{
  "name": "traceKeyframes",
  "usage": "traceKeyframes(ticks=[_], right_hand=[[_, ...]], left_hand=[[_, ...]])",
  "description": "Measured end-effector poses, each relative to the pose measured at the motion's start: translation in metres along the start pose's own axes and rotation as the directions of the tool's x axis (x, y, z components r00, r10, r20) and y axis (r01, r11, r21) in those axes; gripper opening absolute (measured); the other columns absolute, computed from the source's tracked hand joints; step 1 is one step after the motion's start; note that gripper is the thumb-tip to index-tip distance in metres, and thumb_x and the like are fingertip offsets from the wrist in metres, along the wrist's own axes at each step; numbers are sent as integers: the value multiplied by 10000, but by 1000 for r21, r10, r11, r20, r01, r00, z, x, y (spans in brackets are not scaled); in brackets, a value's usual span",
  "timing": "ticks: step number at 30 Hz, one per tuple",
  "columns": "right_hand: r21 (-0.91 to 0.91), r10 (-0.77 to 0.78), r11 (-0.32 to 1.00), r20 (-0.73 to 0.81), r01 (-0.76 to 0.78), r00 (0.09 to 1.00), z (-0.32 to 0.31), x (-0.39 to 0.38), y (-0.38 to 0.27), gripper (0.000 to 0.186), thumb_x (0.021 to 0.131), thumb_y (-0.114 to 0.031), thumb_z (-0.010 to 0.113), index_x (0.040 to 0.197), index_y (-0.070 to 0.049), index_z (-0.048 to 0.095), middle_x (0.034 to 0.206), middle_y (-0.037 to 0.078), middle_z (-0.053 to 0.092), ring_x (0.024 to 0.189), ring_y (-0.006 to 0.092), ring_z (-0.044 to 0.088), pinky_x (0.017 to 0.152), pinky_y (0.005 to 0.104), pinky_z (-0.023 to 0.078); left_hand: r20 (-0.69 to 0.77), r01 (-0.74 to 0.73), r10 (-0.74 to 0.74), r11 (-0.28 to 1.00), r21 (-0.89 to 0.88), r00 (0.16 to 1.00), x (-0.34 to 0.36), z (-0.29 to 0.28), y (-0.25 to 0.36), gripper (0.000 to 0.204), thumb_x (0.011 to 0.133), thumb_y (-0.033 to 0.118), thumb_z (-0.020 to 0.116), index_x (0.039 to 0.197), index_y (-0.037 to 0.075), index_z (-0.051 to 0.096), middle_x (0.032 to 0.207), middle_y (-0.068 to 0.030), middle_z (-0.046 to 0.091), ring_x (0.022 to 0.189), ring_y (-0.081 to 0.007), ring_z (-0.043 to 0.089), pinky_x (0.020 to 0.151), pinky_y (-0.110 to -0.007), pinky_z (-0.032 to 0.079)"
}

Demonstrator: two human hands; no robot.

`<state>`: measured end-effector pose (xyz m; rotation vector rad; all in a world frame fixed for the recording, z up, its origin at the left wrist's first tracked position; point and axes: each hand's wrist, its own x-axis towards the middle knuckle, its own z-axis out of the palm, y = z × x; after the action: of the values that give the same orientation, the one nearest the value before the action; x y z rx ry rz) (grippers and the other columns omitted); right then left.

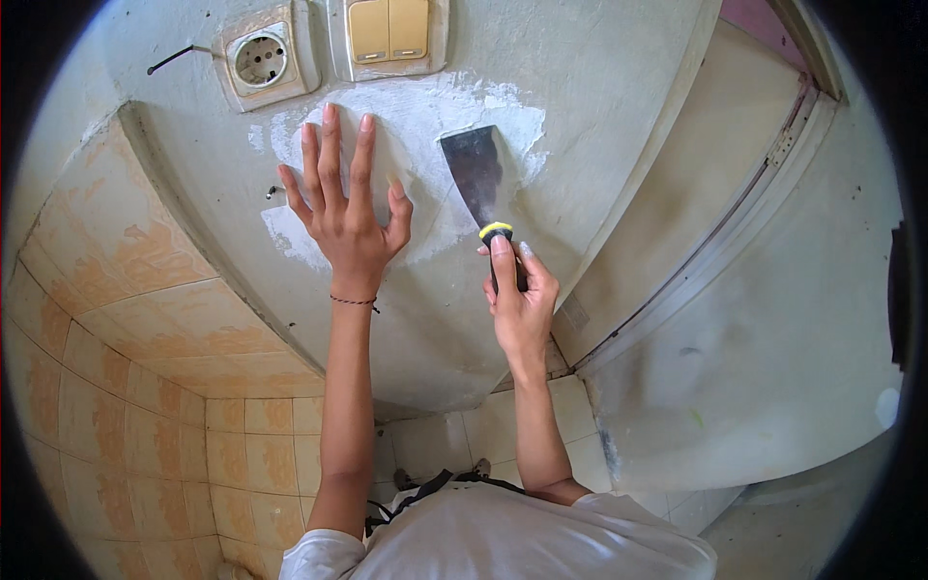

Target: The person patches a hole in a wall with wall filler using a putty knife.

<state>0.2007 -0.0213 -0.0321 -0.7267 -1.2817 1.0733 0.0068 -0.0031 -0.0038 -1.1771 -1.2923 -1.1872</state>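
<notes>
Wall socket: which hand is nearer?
Left. The left hand is just below the socket, to its right; the right hand, holding the scraper, is farther right and lower.

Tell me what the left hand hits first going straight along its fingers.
Left hand likely meets the socket first, with the switch close by to its right. Depth is unclear: lifted off the wall, it might pass over both.

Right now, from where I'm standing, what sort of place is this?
It looks like a room indoors, probably in a home, though which room I can't tell. A round socket and a double switch are fixed to the painted wall, and beige-orange tiles line the lower left.
</notes>
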Motion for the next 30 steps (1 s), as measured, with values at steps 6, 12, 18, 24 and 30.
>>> traceKeyframes(ticks=[6,12,18,24,30], right_hand=[[-28,14,1000,15,-14,1000,-4,0,1,332,1058,-277,651,997,42,720,766,30,683,553,40,470,491,241,361],[-22,-9,1000,35,10,999,-1,5,4,328,1055,-278,659,986,35,728,618,-29,513,551,37,458,486,250,312],[-37,1,999,26,0,1000,-4,2,4,322,1056,-271,657,973,31,730,616,-29,516,548,36,450,489,248,317],[-52,-24,998,49,27,999,-9,3,6,319,1055,-275,660,973,25,732,620,-31,522,547,36,451,491,249,330],[-75,3,997,46,1,999,-4,6,-2,321,1054,-281,660,957,19,721,621,-31,525,550,38,456,491,249,335]], left_hand=[[-1,-1,1,1000,5,1000,-1,0,-1,606,918,283,488,1507,166,575,1618,-122,466,1552,-300,338,1289,-491,81],[8,5,-5,1000,9,1000,0,-2,-1,619,908,277,489,1512,170,570,1621,-121,462,1553,-297,337,1290,-487,78],[0,11,-11,1000,-6,1000,0,1,-2,623,903,298,513,1514,191,570,1621,-108,465,1548,-292,344,1295,-492,68],[-5,21,-21,1000,-16,1000,-2,1,-1,608,915,328,523,1508,205,578,1619,-96,472,1541,-287,356,1298,-498,63],[-3,23,-23,1000,-12,1000,0,0,0,610,910,319,521,1506,205,580,1619,-100,472,1539,-286,359,1297,-498,67]])
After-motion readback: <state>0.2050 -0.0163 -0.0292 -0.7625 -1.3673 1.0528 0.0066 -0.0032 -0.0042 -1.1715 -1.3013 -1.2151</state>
